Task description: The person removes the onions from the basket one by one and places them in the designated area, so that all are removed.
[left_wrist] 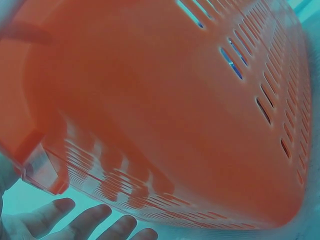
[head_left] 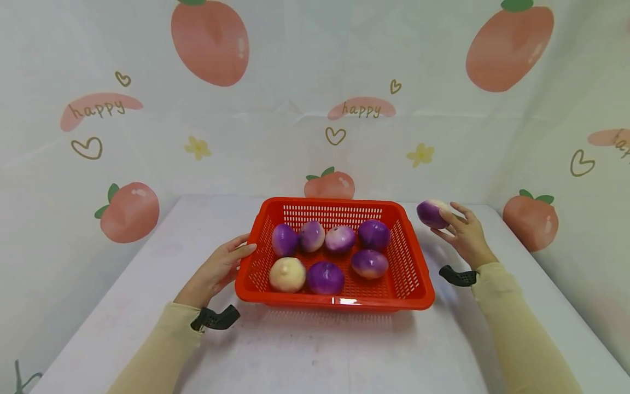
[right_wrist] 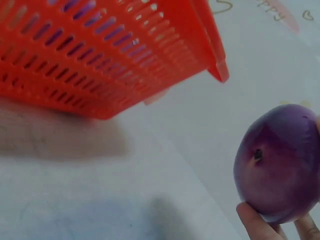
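A red plastic basket [head_left: 334, 301] with slotted walls stands in the middle of the head view. Several glossy, purple-and-white turnips [head_left: 326, 278] lie inside it; one turnip [head_left: 287, 274] turns its cream side with a small nub upward. My left hand [head_left: 216, 271] grips the basket's left rim, thumb over the edge and fingers outside along the wall. In the left wrist view, those fingers [left_wrist: 82, 220] show just below the wall. To the right of the basket, my right hand [head_left: 462, 230] holds another turnip [head_left: 432, 214] between thumb and fingers. The right wrist view shows its dark stem scar.
The white-covered table [head_left: 315, 355] extends around the basket. Behind it hangs a white cloth backdrop [head_left: 275, 131] printed with red fruit, hearts and lettering. Each wrist carries a black camera mount [head_left: 215, 318]. A thin dark cord [head_left: 22, 377] shows at lower left.
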A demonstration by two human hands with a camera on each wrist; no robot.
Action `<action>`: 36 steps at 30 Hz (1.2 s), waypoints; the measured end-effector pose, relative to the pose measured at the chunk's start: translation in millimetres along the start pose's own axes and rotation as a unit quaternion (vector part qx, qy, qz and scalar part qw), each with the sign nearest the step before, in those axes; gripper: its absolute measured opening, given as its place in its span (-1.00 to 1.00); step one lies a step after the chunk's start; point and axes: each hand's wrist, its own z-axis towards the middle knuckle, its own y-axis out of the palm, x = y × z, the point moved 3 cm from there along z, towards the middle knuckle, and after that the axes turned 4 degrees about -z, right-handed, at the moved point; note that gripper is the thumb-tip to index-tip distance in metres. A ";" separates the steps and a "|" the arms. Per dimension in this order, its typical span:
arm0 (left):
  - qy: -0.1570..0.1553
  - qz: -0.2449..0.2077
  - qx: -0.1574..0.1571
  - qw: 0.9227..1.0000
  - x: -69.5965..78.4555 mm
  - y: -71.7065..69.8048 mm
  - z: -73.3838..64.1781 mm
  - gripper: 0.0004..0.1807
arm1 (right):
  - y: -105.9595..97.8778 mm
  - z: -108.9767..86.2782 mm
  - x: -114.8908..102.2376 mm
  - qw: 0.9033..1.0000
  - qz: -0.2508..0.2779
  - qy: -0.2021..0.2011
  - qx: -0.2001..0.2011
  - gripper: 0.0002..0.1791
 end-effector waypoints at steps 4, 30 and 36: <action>0.005 0.000 -0.004 1.000 0.8 -0.5 -0.6 -0.28 | -3.2 5.7 3.9 0.999 -0.052 -0.004 -0.004 -0.01; 0.006 0.003 -0.012 1.000 4.2 -0.9 -0.7 -0.28 | -14.7 27.1 31.3 0.943 -0.325 -0.055 0.051 -0.04; 0.018 0.003 -0.025 1.000 2.1 -2.4 0.4 -0.28 | -18.4 28.7 37.7 0.933 -0.350 -0.055 0.066 -0.07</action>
